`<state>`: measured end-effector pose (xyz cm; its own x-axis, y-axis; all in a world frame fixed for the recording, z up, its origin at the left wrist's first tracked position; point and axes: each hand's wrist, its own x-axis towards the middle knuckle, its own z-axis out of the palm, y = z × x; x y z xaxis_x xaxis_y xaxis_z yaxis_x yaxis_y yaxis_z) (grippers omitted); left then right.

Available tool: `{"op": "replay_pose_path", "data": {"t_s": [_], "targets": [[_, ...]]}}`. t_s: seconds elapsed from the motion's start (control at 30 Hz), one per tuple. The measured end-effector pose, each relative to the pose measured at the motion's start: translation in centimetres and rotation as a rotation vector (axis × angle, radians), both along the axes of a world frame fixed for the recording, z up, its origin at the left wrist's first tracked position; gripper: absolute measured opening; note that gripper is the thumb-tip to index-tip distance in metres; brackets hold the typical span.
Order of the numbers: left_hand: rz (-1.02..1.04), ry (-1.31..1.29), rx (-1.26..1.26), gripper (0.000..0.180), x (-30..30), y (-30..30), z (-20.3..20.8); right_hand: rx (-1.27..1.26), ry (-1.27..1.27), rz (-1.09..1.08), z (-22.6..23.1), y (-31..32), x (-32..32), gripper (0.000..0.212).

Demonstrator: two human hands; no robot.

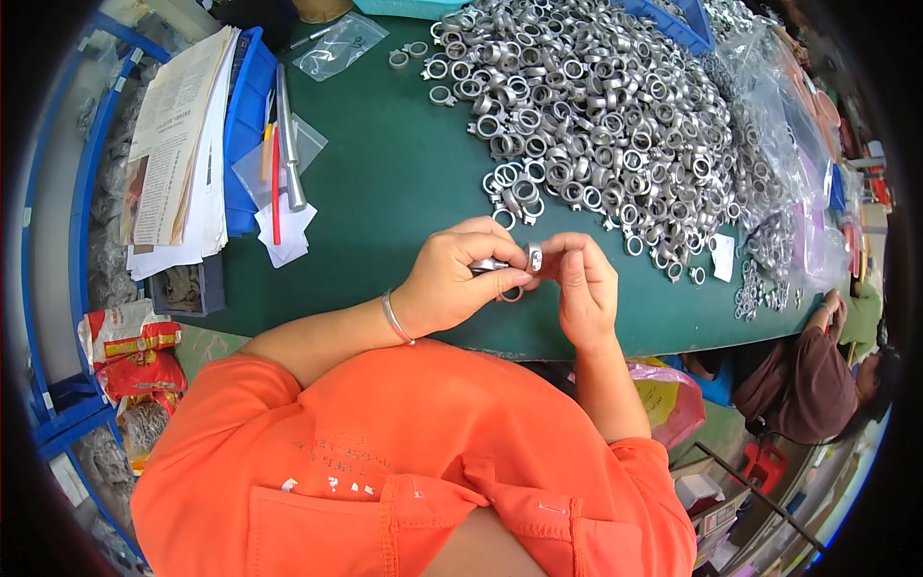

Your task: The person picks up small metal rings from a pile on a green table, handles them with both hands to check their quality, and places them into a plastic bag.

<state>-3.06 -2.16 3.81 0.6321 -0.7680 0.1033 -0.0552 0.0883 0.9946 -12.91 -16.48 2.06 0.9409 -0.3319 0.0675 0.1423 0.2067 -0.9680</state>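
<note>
My left hand (452,277) is closed around metal rings near the table's front edge. Between its index finger and thumb a silvery piece (488,266) pokes out, and another ring (511,294) shows below the thumb. My right hand (587,288) faces it, fingers bent and thumb raised. At the fingertips of both hands a silver ring (534,257) stands on edge, its broad band turned toward me. The right fingertips pinch it from the right side. Just beyond my hands lies a large heap of similar metal rings (596,106), several with a small lug.
The green table (385,173) carries a blue tray (247,125) with papers (178,144), a metal rod (288,144) and a red pen (276,188) at left. Clear plastic bags (784,106) lie at right. Another person (803,385) sits at far right.
</note>
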Motion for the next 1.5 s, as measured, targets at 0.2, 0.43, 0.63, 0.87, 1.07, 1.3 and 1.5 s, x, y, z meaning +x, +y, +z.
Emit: {"op": "replay_pose_path", "data": {"t_s": [0.2, 0.43, 0.63, 0.87, 1.07, 1.3, 1.5], "targets": [[0.063, -0.202, 0.038, 0.008, -0.2, 0.1, -0.5, 0.122, -0.097, -0.064, 1.1, 1.0, 0.3, 0.013], [-0.149, 1.223, 0.135, 0.022, 0.9, 0.9, -0.4, -0.884, -0.309, 0.05, 2.3, -0.1, 2.3, 0.02], [-0.115, 1.085, 0.118, 0.012, 0.8, 0.8, -0.8, -1.235, 0.024, -0.182, -0.8, -2.6, 5.0, 0.013], [0.019, 0.803, 0.145, 0.017, 0.9, 0.5, -0.6, -0.565, 0.117, 0.042, 0.1, -1.7, 2.0, 0.012], [-0.03, 0.56, 0.271, 0.01, 1.0, 0.1, 0.6, -0.793, -0.157, -0.075, 0.6, -0.8, 1.3, 0.016], [0.026, -0.074, 0.082, 0.01, 0.3, 0.2, -0.6, 0.104, 0.163, 0.078, 0.3, -0.2, 0.4, 0.014], [0.174, -0.124, 0.089, 0.009, 0.1, 0.2, -0.9, 0.373, -0.209, 0.039, -1.2, 0.0, 0.9, 0.022]]}}
